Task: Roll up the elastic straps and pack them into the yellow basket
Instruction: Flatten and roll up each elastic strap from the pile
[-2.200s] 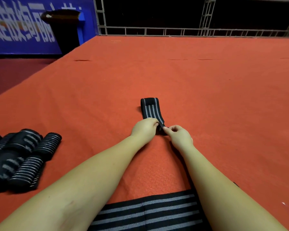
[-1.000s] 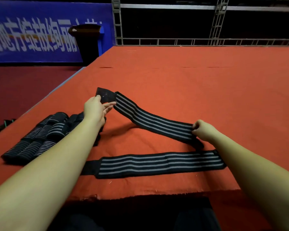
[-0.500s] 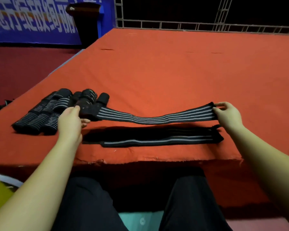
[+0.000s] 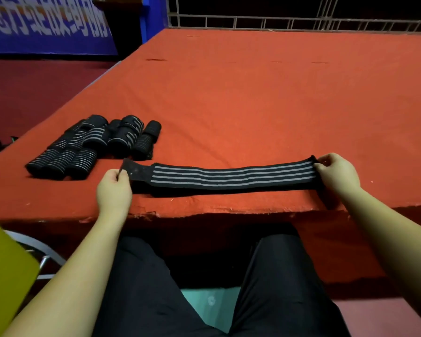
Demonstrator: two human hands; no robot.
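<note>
black striped strap stretched between left hand and right hand, both pinching its ends.

- The light I see is dim and warm, brightest on the near part of the red counter.
- It comes from above, so a dark shadow sits under the strap.
- The far rail bends at the edges.
- The back is nearly black.
- Everything looks a bit soft and grainy.
</note>
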